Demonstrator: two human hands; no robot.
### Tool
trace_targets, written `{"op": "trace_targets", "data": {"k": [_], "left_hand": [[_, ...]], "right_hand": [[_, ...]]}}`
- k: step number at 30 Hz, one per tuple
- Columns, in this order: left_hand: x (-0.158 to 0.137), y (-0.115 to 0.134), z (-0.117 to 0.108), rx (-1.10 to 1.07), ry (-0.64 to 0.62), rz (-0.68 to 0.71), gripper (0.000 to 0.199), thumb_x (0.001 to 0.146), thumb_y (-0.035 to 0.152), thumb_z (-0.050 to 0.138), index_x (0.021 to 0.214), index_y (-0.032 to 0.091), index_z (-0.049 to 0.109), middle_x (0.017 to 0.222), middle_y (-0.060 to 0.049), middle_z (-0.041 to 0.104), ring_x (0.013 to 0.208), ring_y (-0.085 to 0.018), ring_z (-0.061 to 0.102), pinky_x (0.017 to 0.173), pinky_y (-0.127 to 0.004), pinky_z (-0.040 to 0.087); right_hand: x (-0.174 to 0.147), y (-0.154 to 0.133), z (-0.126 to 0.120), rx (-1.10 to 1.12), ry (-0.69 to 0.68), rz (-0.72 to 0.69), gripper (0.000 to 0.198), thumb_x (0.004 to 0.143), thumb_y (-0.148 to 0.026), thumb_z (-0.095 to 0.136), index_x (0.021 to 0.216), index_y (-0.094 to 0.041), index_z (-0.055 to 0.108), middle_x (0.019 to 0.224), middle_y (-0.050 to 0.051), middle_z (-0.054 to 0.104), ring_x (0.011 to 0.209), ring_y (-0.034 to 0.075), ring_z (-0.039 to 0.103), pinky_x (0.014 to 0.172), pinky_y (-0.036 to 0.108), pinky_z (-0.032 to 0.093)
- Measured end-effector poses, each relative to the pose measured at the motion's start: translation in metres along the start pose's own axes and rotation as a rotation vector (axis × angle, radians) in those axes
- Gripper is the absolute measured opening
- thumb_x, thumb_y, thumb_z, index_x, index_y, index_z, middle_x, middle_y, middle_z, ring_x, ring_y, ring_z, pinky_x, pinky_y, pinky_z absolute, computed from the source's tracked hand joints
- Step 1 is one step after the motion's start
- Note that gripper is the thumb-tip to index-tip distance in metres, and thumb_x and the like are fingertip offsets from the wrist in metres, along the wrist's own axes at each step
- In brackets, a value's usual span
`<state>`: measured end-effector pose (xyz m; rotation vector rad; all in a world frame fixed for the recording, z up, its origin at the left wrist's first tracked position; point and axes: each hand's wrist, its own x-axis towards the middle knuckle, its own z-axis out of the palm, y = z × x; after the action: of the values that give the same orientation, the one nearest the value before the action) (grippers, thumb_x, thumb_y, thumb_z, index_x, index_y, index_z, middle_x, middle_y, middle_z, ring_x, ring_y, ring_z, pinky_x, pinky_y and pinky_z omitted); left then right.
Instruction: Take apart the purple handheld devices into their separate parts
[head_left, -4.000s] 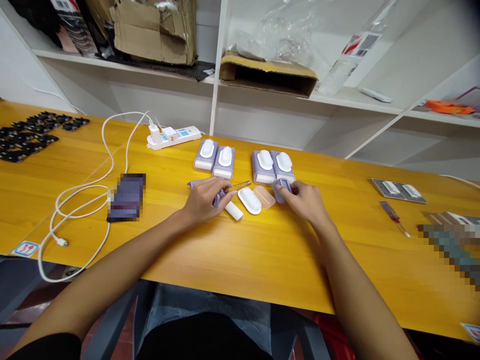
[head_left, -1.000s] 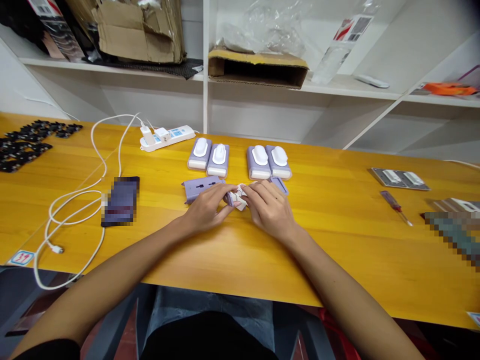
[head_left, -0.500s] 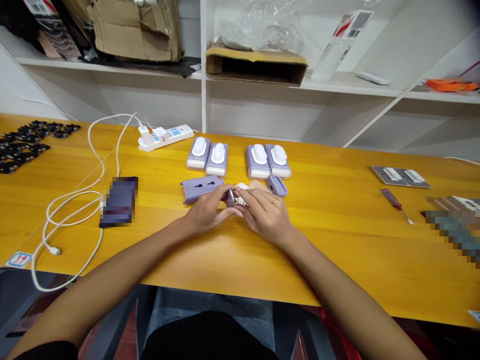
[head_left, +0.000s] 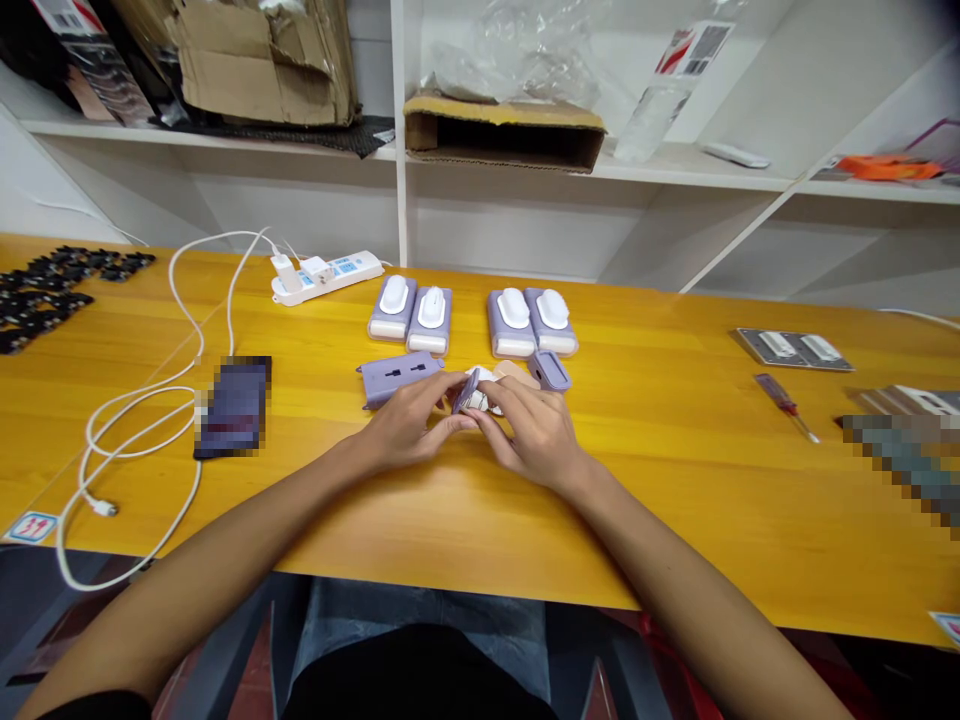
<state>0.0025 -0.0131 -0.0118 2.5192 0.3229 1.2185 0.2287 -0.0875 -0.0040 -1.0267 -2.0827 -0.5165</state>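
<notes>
My left hand point(head_left: 411, 418) pinches a small, thin purple cover point(head_left: 465, 391) between thumb and fingers, tilted up on edge just above the table. My right hand point(head_left: 536, 428) closes on the cover's other side, thumb low and forefinger high. White material with thin dark lines shows between my fingers; whether it belongs to the cover I cannot tell. Behind my left hand lies a purple housing point(head_left: 397, 375) with two dark slots. Close behind my right hand are a purple block with a rounded recess point(head_left: 551, 370) and a flat beige piece point(head_left: 516, 374).
Two pairs of purple-and-white devices point(head_left: 431, 318) stand behind my hands. A power strip point(head_left: 330, 277), white cable point(head_left: 97, 430) and blurred dark phone-like object point(head_left: 234, 405) lie left. A screwdriver point(head_left: 786, 405) and grey plate with white parts point(head_left: 793, 349) lie right. Shelves point(head_left: 510, 230) rise behind.
The purple cover between my hands has turned, so more of its face and the lined white material show. My hands have barely moved; the whole view has shifted slightly.
</notes>
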Motion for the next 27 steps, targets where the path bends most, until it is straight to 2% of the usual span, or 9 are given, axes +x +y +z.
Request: {"op": "trace_targets", "data": {"k": [3,7,10,17,21,24,27], "left_hand": [[0.001,0.003,-0.003,-0.054,-0.029,-0.046,0.045,0.106,0.035,0.076,0.146,0.018,0.061,0.112,-0.010,0.080,0.091,-0.020,0.076,0.082,-0.033,0.066],[0.005,0.008,-0.006,-0.159,-0.025,-0.135,0.024,0.109,0.035,0.071,0.125,0.018,0.071,0.102,-0.008,0.080,0.084,-0.017,0.075,0.080,-0.031,0.065],[0.007,0.009,-0.006,-0.225,-0.020,-0.186,0.019,0.109,0.036,0.072,0.115,0.018,0.073,0.098,-0.007,0.080,0.081,-0.016,0.074,0.079,-0.030,0.064],[0.006,0.006,-0.005,-0.242,-0.052,-0.217,0.020,0.105,0.033,0.078,0.117,0.018,0.073,0.097,-0.005,0.079,0.082,-0.017,0.073,0.080,-0.031,0.062],[0.007,0.009,-0.007,-0.212,-0.082,-0.213,0.019,0.105,0.032,0.078,0.118,0.019,0.072,0.100,-0.005,0.077,0.084,-0.018,0.072,0.081,-0.033,0.062],[0.007,0.012,-0.007,-0.200,-0.082,-0.165,0.019,0.106,0.030,0.076,0.121,0.020,0.070,0.104,-0.007,0.078,0.087,-0.019,0.072,0.082,-0.033,0.063],[0.007,0.013,-0.007,-0.194,-0.082,-0.127,0.020,0.107,0.023,0.072,0.126,0.020,0.069,0.109,-0.008,0.079,0.092,-0.019,0.073,0.084,-0.033,0.063]], "right_hand": [[0.001,-0.001,-0.002,0.025,-0.016,-0.004,0.026,0.111,-0.025,0.063,0.135,-0.015,0.067,0.095,0.010,0.080,0.077,0.023,0.072,0.067,0.036,0.052],[0.004,-0.003,-0.007,0.011,-0.010,-0.048,0.025,0.108,-0.024,0.064,0.132,-0.015,0.068,0.094,0.009,0.080,0.076,0.021,0.073,0.063,0.034,0.049],[0.005,-0.005,-0.009,0.012,0.001,-0.072,0.024,0.106,-0.023,0.066,0.128,-0.014,0.068,0.092,0.008,0.079,0.074,0.020,0.073,0.061,0.034,0.047],[0.004,-0.003,-0.006,0.068,0.028,-0.035,0.014,0.102,-0.024,0.069,0.115,-0.018,0.069,0.081,0.003,0.075,0.065,0.017,0.067,0.059,0.032,0.043],[0.006,-0.005,-0.008,0.242,0.014,0.033,0.001,0.098,-0.020,0.069,0.099,-0.021,0.068,0.073,-0.001,0.068,0.060,0.014,0.058,0.058,0.030,0.041],[0.008,-0.008,-0.011,0.398,-0.030,0.129,0.009,0.097,-0.019,0.067,0.089,-0.021,0.067,0.068,-0.003,0.062,0.056,0.011,0.049,0.054,0.028,0.036],[0.010,-0.011,-0.014,0.547,-0.061,0.211,0.010,0.096,-0.018,0.067,0.087,-0.020,0.069,0.066,-0.004,0.062,0.055,0.010,0.046,0.054,0.026,0.036]]}}
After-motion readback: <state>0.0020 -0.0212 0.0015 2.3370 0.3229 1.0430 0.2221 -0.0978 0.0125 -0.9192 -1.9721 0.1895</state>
